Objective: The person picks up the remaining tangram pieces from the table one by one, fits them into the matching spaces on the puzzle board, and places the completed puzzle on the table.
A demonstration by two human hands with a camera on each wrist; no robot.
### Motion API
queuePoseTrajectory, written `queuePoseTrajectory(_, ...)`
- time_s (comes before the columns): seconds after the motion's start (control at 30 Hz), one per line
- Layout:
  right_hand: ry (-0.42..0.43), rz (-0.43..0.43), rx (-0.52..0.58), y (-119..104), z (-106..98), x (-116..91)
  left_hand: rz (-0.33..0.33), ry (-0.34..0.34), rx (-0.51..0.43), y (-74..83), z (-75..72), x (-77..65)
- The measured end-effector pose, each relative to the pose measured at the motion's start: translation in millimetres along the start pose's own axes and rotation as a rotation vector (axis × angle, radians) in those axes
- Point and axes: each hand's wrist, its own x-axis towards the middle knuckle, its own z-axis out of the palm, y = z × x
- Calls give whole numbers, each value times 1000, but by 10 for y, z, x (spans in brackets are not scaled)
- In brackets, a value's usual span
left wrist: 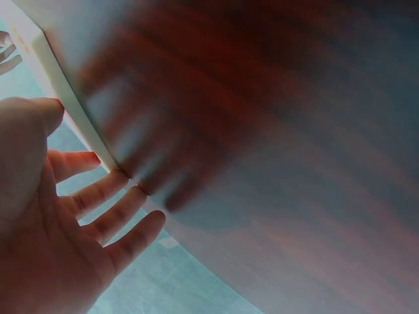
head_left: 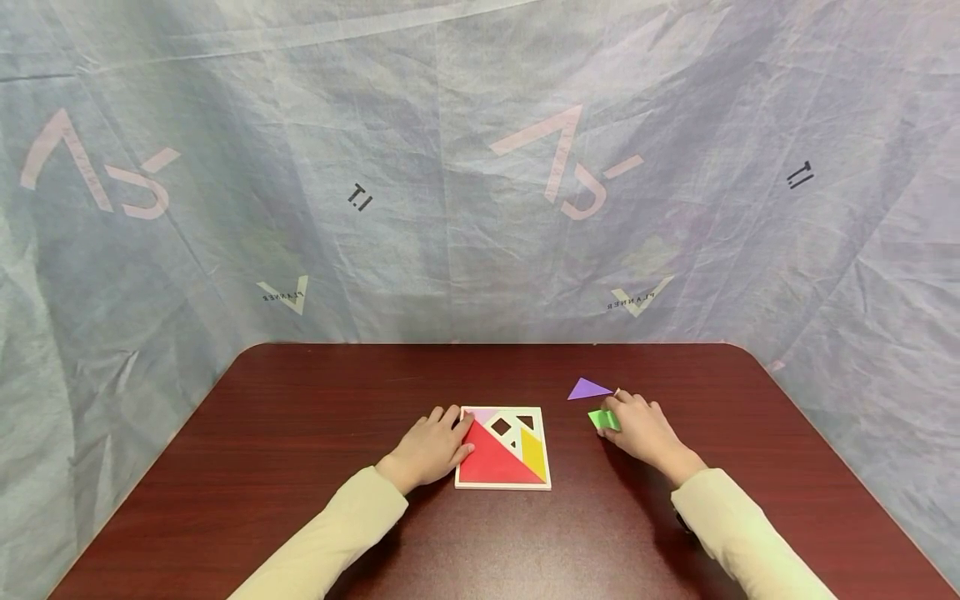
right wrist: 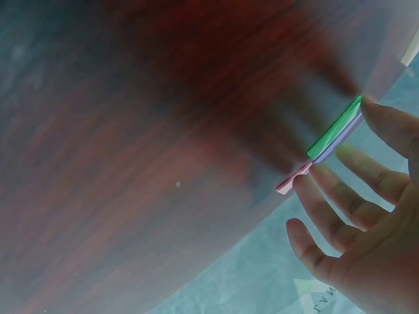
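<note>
A square white-framed tangram board [head_left: 504, 487] lies on the table. My left hand [head_left: 429, 447] rests at its left edge, thumb and index finger on the board, the other fingers extended. A large red triangle [head_left: 491, 460], a yellow parallelogram [head_left: 533, 456] and a pale pink piece [head_left: 483, 413] sit in it, beside several dark openings. To the right, my right hand [head_left: 641, 425] pinches a green tangram piece [head_left: 602, 419] between thumb and fingers; its full shape is hidden. A purple triangle [head_left: 588, 388] lies beyond it. Close to the fingertips is a pinkish-red piece [right wrist: 292, 179], mostly covered in the head view.
The dark reddish-brown wooden table [head_left: 315, 392] has rounded far corners. A grey printed cloth [head_left: 450, 208] hangs behind and beside it.
</note>
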Motion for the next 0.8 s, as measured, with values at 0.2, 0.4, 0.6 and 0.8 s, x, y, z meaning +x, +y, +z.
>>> queuePoseTrajectory(0.2, -12, -4, 10, 25, 40, 14, -5, -13, -2, -4, -4, 5)
queuePoseTrajectory(0.4, -31, -4, 12, 27, 34, 23, -7, -17, -1, -6, -4, 12)
queuePoseTrajectory(0.6, -37, -11, 20, 25, 16, 27, -4, -10, 1, -9, -6, 16)
queuePoseTrajectory(0.8, -54, 5, 34, 33, 30, 50, 4, -4, -2, -12, -9, 16)
